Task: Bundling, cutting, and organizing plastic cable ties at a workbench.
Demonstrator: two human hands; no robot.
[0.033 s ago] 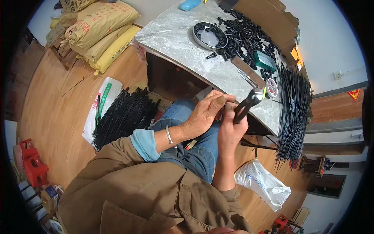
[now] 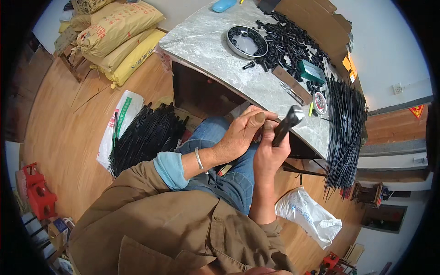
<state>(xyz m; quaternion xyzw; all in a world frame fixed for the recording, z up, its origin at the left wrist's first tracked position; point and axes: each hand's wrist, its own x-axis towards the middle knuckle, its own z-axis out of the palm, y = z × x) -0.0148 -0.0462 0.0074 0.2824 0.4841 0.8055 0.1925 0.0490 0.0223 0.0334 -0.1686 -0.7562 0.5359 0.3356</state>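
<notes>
My right hand (image 2: 271,153) is closed round the dark handle of a hammer (image 2: 288,124), with its metal head up beyond my fist by the table's near edge. My left hand (image 2: 245,130) is closed just left of it, thumb raised over curled fingers. Whatever lies between those fingers is hidden. Both hands are close together above my lap. On the floor left of my knees lies a bundle of black rods (image 2: 144,135), partly on a white sack (image 2: 120,114).
The grey table (image 2: 201,48) bears a round metal dish (image 2: 247,55), a heap of short black parts (image 2: 286,39), a green box (image 2: 311,72) and a small bowl (image 2: 320,103). Long thin black rods (image 2: 343,133) overhang its right end. A white bag (image 2: 309,215) lies on the floor.
The hammer's head has tipped slightly to the left and turned, and my right hand has shifted a little with it. My left hand stays in place.
</notes>
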